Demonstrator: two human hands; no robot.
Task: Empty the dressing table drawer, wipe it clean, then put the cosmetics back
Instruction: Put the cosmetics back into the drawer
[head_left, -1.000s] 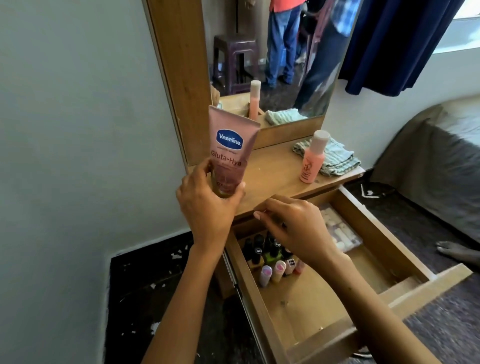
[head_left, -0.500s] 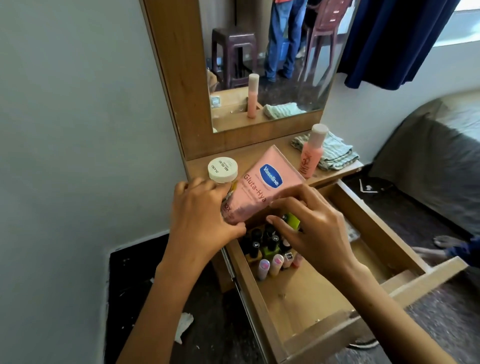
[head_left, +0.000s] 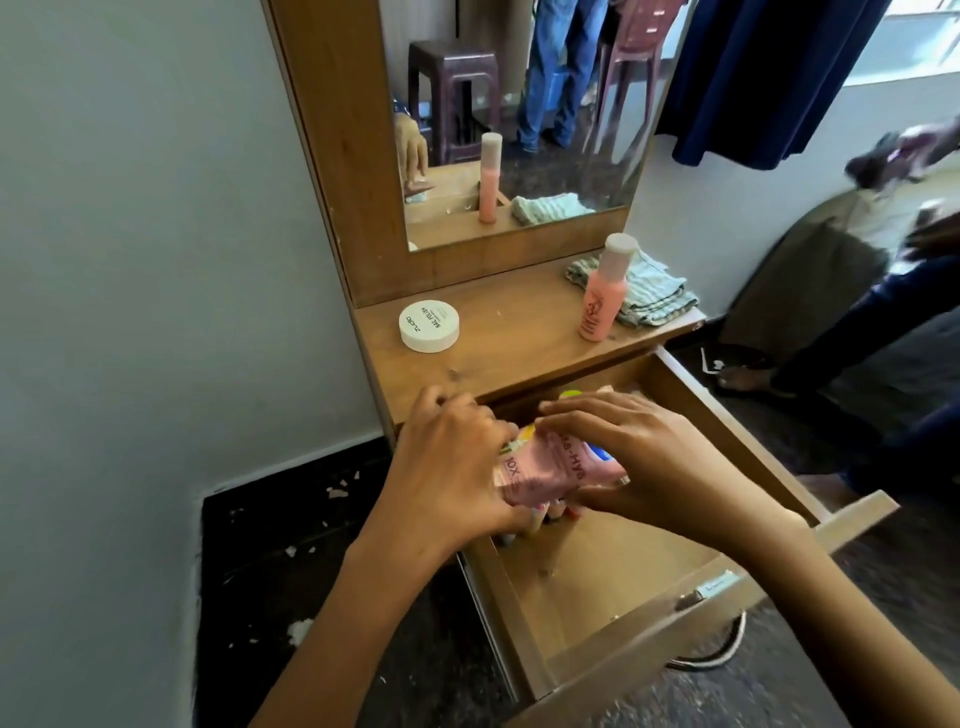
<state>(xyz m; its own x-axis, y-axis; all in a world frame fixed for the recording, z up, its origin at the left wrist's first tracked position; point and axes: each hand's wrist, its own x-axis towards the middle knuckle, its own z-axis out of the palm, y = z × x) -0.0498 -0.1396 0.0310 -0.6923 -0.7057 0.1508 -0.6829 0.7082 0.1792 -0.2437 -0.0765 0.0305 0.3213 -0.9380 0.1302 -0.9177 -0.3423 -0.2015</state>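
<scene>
The wooden drawer (head_left: 737, 431) of the dressing table is pulled out. Both hands hold a pink lotion tube (head_left: 545, 470) lying flat over the drawer's back left part. My left hand (head_left: 452, 467) grips its left end, and my right hand (head_left: 639, 457) curls over its right end. Under the tube, several small bottles (head_left: 550, 512) stand in the drawer, mostly hidden. On the tabletop (head_left: 519, 338) sit a white round jar (head_left: 429, 326), a pink bottle (head_left: 602, 291) and a folded striped cloth (head_left: 649, 291).
A mirror (head_left: 514, 114) rises behind the tabletop. A grey wall is on the left, with dark floor and white debris (head_left: 301, 629) below. A person's leg and foot (head_left: 748, 379) stand right of the drawer, near a bed (head_left: 831, 270).
The tube went from upright over the tabletop to lying flat down in the drawer. My right hand has taken hold of it too. The white jar now stands uncovered on the tabletop.
</scene>
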